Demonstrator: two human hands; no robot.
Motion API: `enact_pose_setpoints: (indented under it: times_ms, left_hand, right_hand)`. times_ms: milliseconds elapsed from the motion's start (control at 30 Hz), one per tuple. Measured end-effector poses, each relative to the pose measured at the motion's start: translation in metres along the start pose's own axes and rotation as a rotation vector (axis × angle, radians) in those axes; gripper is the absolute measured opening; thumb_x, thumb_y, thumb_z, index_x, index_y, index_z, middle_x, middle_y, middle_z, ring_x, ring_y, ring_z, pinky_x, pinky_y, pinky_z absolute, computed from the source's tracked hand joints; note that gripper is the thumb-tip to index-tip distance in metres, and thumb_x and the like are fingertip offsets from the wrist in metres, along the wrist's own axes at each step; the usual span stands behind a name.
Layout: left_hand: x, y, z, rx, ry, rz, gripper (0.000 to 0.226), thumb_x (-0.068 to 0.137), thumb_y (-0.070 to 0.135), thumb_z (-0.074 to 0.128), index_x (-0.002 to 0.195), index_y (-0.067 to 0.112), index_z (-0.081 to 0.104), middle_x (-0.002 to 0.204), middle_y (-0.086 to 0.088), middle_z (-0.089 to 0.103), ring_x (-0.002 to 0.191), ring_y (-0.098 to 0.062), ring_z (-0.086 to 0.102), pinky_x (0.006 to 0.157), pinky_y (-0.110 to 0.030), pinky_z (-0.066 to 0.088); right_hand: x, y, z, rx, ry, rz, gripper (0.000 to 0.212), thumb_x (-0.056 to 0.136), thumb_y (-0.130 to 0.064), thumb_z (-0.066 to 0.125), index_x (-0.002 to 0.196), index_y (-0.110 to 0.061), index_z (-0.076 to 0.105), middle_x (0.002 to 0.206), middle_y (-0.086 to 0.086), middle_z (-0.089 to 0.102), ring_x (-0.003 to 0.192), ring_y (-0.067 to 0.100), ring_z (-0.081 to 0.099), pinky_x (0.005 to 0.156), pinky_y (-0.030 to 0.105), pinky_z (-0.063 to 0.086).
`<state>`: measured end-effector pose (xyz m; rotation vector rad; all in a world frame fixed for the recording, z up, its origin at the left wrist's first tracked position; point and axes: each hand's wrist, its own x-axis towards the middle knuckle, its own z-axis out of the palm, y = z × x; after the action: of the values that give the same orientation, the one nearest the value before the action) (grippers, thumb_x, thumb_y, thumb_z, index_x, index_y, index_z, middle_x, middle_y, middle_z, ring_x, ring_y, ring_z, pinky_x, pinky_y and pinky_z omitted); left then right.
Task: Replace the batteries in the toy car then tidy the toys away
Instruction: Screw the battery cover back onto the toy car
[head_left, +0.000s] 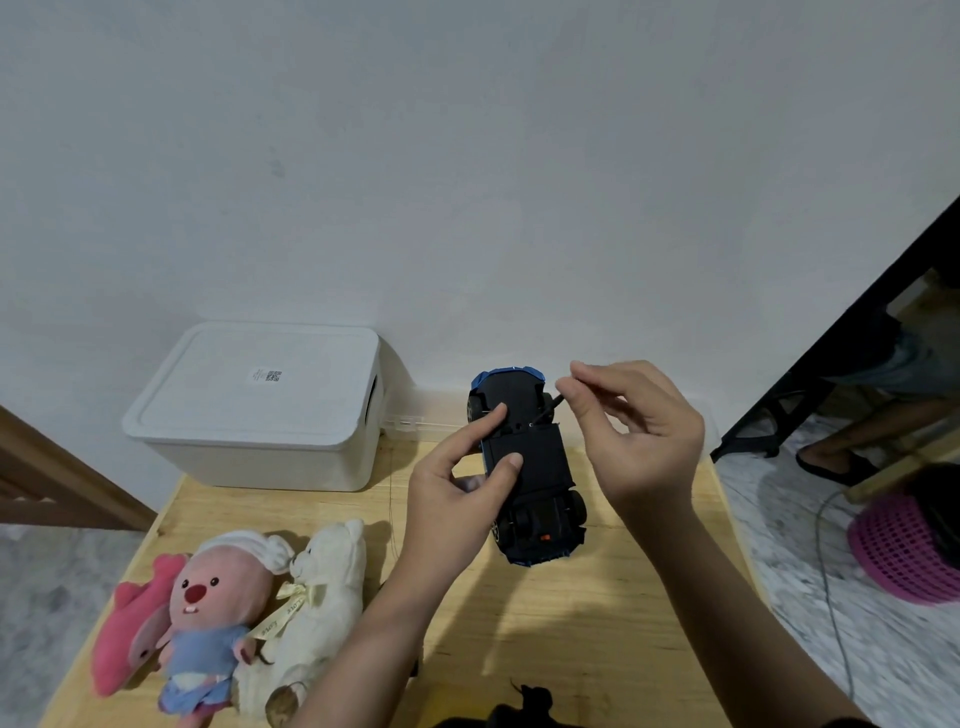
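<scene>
Plush toys (223, 618) are left lying at the counter's (597, 623) left edge. The upturned toy car (530, 467) is gripped above the counter by the left hand (457, 499), fingers curled round its side. The small screwdriver (550, 405), pinched by the right hand (639, 441), is best kept square in the battery-cover screw.

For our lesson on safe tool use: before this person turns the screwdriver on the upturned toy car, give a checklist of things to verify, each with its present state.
1. Blue and black toy car turned underside up: ok.
2. Left hand holds the car, fingers on its underside: ok.
3. Right hand pinches the thin dark screwdriver: ok.
4. Screwdriver tip seated in the screw by the black battery cover: cannot tell, too small.
5. New batteries within reach on the pale wooden table: cannot tell, none visible.
6. White lidded plastic storage box open for tidying the plush toys: not ok, lid on.
</scene>
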<state>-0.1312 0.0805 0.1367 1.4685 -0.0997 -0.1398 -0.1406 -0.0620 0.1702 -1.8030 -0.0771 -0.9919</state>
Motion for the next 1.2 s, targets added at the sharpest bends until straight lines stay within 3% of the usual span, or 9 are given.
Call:
enact_pose_setpoints:
  times_ms: [100, 200, 333, 500, 700, 867, 933, 1067, 1200]
  left_hand:
    - [0.001, 0.0, -0.001, 0.009, 0.01, 0.002, 0.044, 0.085, 0.001, 0.067, 0.113, 0.034, 0.065, 0.093, 0.028, 0.07, 0.067, -0.026, 0.061, 0.071, -0.041, 0.059]
    - [0.001, 0.0, -0.002, 0.007, 0.02, 0.004, 0.044, 0.085, 0.0, 0.067, 0.113, 0.034, 0.065, 0.092, 0.029, 0.07, 0.064, -0.022, 0.062, 0.066, -0.032, 0.061]
    - [0.001, -0.001, -0.002, 0.016, 0.007, -0.013, 0.044, 0.085, 0.002, 0.067, 0.114, 0.036, 0.066, 0.085, 0.028, 0.07, 0.069, -0.028, 0.056, 0.075, -0.051, 0.056]
    - [0.0, 0.0, -0.003, 0.012, 0.021, -0.005, 0.045, 0.085, 0.001, 0.067, 0.113, 0.036, 0.065, 0.097, 0.025, 0.07, 0.067, -0.029, 0.058, 0.073, -0.047, 0.058]
    - [0.0, 0.001, -0.002, -0.001, 0.014, -0.015, 0.045, 0.085, 0.002, 0.067, 0.112, 0.037, 0.066, 0.098, 0.025, 0.07, 0.07, -0.03, 0.057, 0.074, -0.058, 0.055]
    - [-0.001, -0.001, -0.001, -0.007, -0.003, -0.039, 0.046, 0.084, 0.003, 0.068, 0.109, 0.042, 0.068, 0.074, 0.024, 0.067, 0.07, -0.028, 0.053, 0.075, -0.06, 0.052]
    - [-0.001, -0.002, -0.001, -0.007, -0.003, -0.046, 0.047, 0.084, 0.004, 0.068, 0.108, 0.043, 0.069, 0.07, 0.023, 0.064, 0.07, -0.027, 0.052, 0.075, -0.061, 0.051]
    - [-0.002, -0.002, 0.001, -0.011, -0.021, -0.05, 0.046, 0.085, 0.004, 0.068, 0.111, 0.041, 0.068, 0.079, 0.024, 0.07, 0.072, -0.03, 0.054, 0.075, -0.063, 0.052]
    - [-0.004, -0.002, 0.001, -0.012, -0.024, -0.047, 0.046, 0.085, 0.003, 0.067, 0.111, 0.041, 0.068, 0.085, 0.024, 0.071, 0.07, -0.03, 0.053, 0.075, -0.063, 0.052]
  right_hand:
    - [-0.001, 0.002, -0.002, -0.007, -0.076, 0.007, 0.021, 0.08, 0.005, 0.068, 0.099, -0.004, 0.07, 0.099, 0.007, 0.071, 0.095, 0.015, 0.068, 0.081, 0.031, 0.055]
    - [-0.002, -0.001, -0.002, 0.054, -0.068, 0.037, 0.025, 0.078, 0.006, 0.07, 0.098, -0.009, 0.069, 0.089, 0.006, 0.071, 0.086, 0.015, 0.069, 0.079, 0.028, 0.055]
    - [-0.005, 0.002, 0.004, 0.055, 0.002, 0.023, 0.02, 0.077, 0.002, 0.071, 0.093, -0.011, 0.069, 0.079, 0.012, 0.062, 0.075, 0.017, 0.064, 0.07, 0.023, 0.051]
    - [-0.008, 0.006, 0.007, 0.02, -0.04, -0.029, 0.024, 0.085, 0.007, 0.059, 0.106, -0.002, 0.066, 0.102, 0.01, 0.069, 0.099, 0.017, 0.066, 0.085, 0.028, 0.053]
    - [-0.006, 0.003, 0.01, 0.07, 0.025, -0.004, 0.023, 0.078, 0.005, 0.07, 0.096, -0.009, 0.069, 0.082, 0.009, 0.066, 0.076, 0.019, 0.065, 0.072, 0.028, 0.053]
    - [-0.008, 0.005, 0.009, 0.034, 0.006, -0.028, 0.026, 0.084, 0.007, 0.062, 0.106, -0.005, 0.066, 0.101, 0.008, 0.069, 0.096, 0.017, 0.067, 0.083, 0.027, 0.053]
    - [-0.009, 0.003, 0.008, 0.056, 0.008, -0.008, 0.03, 0.082, 0.01, 0.062, 0.107, -0.008, 0.065, 0.097, 0.004, 0.07, 0.091, 0.017, 0.068, 0.082, 0.027, 0.053]
    - [-0.008, 0.003, 0.009, 0.048, 0.04, -0.007, 0.031, 0.077, 0.004, 0.071, 0.104, -0.01, 0.067, 0.082, 0.004, 0.064, 0.075, 0.014, 0.064, 0.074, 0.026, 0.053]
    - [-0.008, 0.003, 0.006, 0.025, -0.012, -0.044, 0.026, 0.082, 0.003, 0.064, 0.106, -0.007, 0.066, 0.099, 0.008, 0.067, 0.092, 0.018, 0.066, 0.081, 0.03, 0.054]
